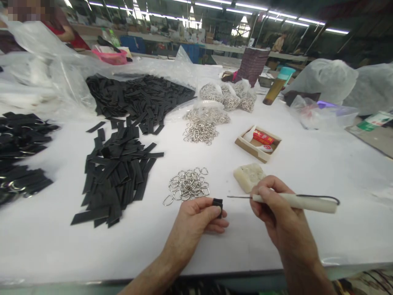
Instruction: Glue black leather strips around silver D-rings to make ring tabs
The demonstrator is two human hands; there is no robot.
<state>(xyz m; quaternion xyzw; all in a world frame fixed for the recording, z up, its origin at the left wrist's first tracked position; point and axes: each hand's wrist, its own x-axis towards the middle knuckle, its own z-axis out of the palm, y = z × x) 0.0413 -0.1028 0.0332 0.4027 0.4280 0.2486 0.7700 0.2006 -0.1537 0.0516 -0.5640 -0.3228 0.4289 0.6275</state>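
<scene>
My left hand (199,217) is closed round a small folded black strap piece (218,205), pinched between thumb and fingers just above the white table (307,172). My right hand (270,205) grips a white-handled tool (303,202) whose thin metal tip (238,197) points left toward the strap piece. A small heap of metal D-rings (187,186) lies just beyond my left hand. A pale waxy block (248,176) rests behind my right hand.
A pile of black strap pieces (116,176) lies at the left, a larger one (141,98) behind. More rings (201,131) and bagged rings (227,96) sit mid-table. A small cardboard tray (258,143) stands to the right. Finished straps (21,151) lie far left. A person works at the far left corner.
</scene>
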